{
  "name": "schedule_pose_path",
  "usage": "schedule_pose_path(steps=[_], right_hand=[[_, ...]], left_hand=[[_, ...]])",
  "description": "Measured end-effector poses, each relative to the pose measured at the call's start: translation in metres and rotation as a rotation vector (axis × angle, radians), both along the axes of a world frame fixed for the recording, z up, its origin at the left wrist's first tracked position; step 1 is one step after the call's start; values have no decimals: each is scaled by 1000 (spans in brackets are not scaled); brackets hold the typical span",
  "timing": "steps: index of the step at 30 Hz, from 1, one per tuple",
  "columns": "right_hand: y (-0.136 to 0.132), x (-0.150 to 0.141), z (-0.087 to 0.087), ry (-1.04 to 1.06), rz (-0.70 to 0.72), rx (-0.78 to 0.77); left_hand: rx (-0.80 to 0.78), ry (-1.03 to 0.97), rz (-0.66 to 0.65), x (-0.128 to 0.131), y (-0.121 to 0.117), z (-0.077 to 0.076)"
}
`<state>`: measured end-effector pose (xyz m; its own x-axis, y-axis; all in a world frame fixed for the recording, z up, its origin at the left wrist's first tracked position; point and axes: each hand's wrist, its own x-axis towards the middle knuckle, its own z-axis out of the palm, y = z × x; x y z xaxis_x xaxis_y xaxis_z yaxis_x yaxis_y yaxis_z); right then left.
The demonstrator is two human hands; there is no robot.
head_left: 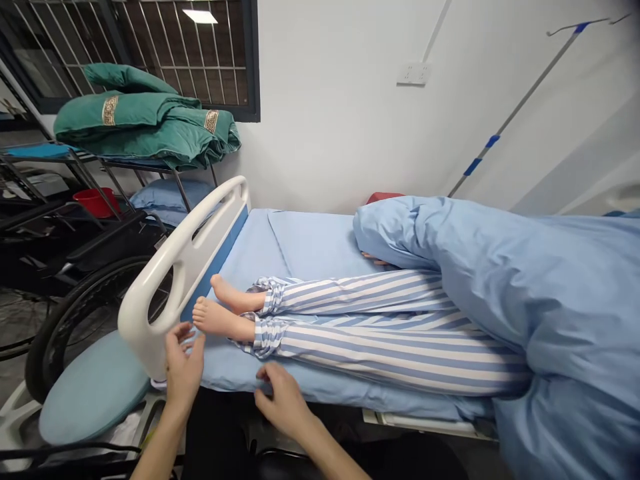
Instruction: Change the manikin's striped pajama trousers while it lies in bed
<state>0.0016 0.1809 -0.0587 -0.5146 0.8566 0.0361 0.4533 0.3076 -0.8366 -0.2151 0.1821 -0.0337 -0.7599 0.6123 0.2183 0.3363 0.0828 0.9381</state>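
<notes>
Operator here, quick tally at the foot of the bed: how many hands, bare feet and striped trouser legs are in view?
Hands: 2 (left hand, right hand)
Bare feet: 2 (upper foot, lower foot)
Striped trouser legs: 2 (upper leg, lower leg)
Total: 6

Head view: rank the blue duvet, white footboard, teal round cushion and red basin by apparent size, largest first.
Blue duvet largest; white footboard and teal round cushion look alike, nearness making it unsure; red basin smallest.
</notes>
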Motion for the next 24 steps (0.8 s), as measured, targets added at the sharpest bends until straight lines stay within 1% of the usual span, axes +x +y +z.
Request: schedule_pose_path(steps=[2, 4, 5, 7, 8, 10, 11, 13, 16, 18, 20, 24], right_hand=[[36, -19, 13, -3, 7, 119], [74, -40, 24, -43, -2, 215], [92, -50, 28, -75, 0, 253], [123, -70, 32, -168, 19, 315], [135, -80, 32, -231, 35, 343], [155, -96, 28, -379, 80, 383], [162, -103, 24, -457, 105, 390], [174, -113, 13, -575, 146, 379], [186, -122, -2, -643, 166, 346], [191, -124, -8, -653, 161, 336], [194, -125, -10, -667, 162, 323], [195, -124, -6, -693, 168, 297]], left_hand=[[24, 183, 36, -7, 18, 20], [-17, 392, 33, -14, 36, 38], [-70, 482, -2, -18, 47, 44], [-235, 604, -122, -27, 69, 52], [-326, 639, -188, -32, 80, 53], [-468, 684, -305, -40, 101, 50], [-512, 703, -344, -44, 109, 47], [-551, 718, -390, -49, 121, 40], [-555, 700, -408, -53, 125, 31], [-559, 688, -421, -55, 124, 27], [-569, 669, -429, -55, 122, 26], [-574, 608, -444, -56, 121, 27]])
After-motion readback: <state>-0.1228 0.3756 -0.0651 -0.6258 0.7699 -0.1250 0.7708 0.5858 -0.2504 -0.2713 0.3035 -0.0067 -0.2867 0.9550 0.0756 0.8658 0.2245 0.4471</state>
